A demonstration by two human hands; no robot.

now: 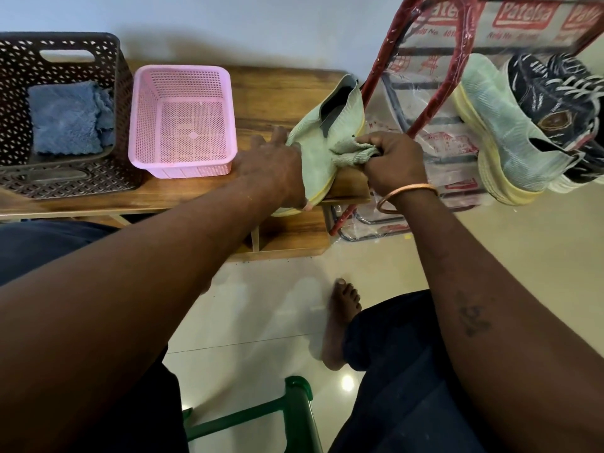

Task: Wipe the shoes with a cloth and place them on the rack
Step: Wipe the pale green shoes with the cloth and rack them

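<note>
- Head view: the left hand (pixel 273 168) is clamped on the front of a pale green shoe (pixel 330 125). Its back faces the camera and one fingertip shows at the yellow sole edge.
- The right hand (pixel 394 165) is closed round a bunched green cloth (pixel 351 152), which it presses against the shoe's upper near the sole.
- That shoe lies on the right end of the wooden table (pixel 277 89). Its opening points away from the person and its toe overhangs the near edge.
- The step in hand looks like wiping. The left hand's job is to keep the shoe from sliding, so firm downward pressure matters.
- To wipe well, draw the cloth along the knit in long strokes and follow the sole line, where dirt gathers. Then turn the shoe to reach the side now under the left hand.
- The knit upper is soft and will dent, so moderate pressure should suit it better than scrubbing.
- Just to the right stands the rack (pixel 457 37), a red frame in plastic wrap. It already carries a matching green shoe (pixel 500 132) and a dark patterned shoe (pixel 555 99).
- Room for this shoe on the rack is hard to judge from here.
- Farther left on the table sit a pink basket (pixel 183 68) and a brown basket (pixel 19 60) holding blue cloths (pixel 65 119).
</note>
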